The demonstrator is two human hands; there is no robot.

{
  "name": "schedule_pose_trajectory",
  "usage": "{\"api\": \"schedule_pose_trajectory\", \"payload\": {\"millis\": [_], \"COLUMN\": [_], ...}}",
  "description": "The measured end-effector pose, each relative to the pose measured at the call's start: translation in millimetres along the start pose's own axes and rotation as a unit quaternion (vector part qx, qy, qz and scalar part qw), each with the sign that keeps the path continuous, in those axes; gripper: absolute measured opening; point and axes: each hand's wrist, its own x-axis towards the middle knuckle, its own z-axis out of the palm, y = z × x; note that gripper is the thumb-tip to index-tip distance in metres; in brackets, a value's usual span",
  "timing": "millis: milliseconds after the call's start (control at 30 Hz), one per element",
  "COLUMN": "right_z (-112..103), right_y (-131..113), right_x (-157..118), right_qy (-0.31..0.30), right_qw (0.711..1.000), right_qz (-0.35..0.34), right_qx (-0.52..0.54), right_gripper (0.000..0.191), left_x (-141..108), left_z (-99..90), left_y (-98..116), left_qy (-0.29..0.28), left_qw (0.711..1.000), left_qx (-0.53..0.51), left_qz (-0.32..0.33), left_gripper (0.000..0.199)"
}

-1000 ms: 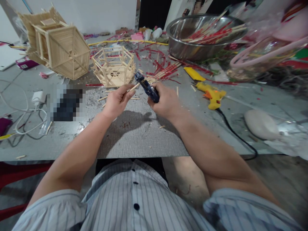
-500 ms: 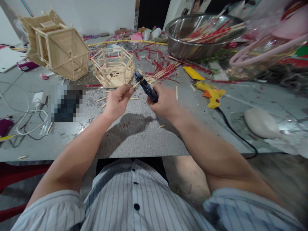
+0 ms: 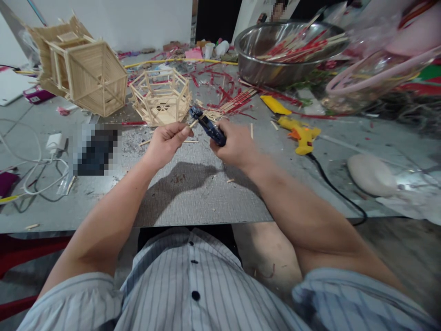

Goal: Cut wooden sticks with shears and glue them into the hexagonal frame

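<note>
Grey tabletop (image 3: 210,202) spreads below. Left hand (image 3: 168,142) pinches a thin stick (image 3: 193,123) at the head of a dark hand tool (image 3: 208,129), clasped in the right hand (image 3: 237,143). Loose pinching could let the stick twist; crowding the tool risks nipping.

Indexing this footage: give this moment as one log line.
left hand: pinching stick | right hand: gripping dark-blue tool | stick tip at tool head | beyond: hexagonal frame | at right: yellow glue gun

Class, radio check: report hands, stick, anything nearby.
Left hand pinching wooden stick. Right hand gripping dark blue hand tool near stick's tip. Hexagonal frame close beyond left hand.
</note>
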Motion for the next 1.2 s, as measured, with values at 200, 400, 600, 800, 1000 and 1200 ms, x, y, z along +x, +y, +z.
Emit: {"api": "schedule_pose_trajectory", "payload": {"millis": [200, 400, 600, 800, 1000, 1200], "right_z": [1.4, 11.7, 10.6, 10.9, 11.7, 12.7], "right_y": [-1.2, -0.3, -4.3, 0.3, 0.6, 1.5], "right_x": [3.1, 4.3, -1.2, 0.3, 0.5, 0.2], "right_qy": [-0.012, 0.003, -0.001, -0.009, -0.009, -0.027], "right_qw": [1.0, 1.0, 1.0, 1.0, 1.0, 0.999], "right_qz": [0.019, 0.021, 0.016, -0.008, -0.006, -0.015], "right_qx": [-0.016, -0.016, 0.008, 0.015, 0.01, 0.014], "right_gripper": [0.018, 0.014, 0.024, 0.031, 0.033, 0.045], "left_x": [-1.3, -9.2, -9.8, -2.7, -0.6, -2.9], "left_z": [7.6, 16.9, 18.4, 17.1, 13.8, 12.5], "left_y": [-7.0, -10.7, -8.1, -22.0, -20.9, -21.3], "left_qy": [0.035, 0.113, 0.133, 0.126, 0.112, 0.118], "left_qw": [0.999, 0.973, 0.97, 0.981, 0.985, 0.981], "left_qx": [0.033, 0.204, 0.203, 0.114, 0.083, 0.113], "left_qz": [0.014, 0.006, 0.021, 0.088, 0.101, 0.101], "left_gripper": [0.043, 0.03, 0.029, 0.037, 0.045, 0.039]}}
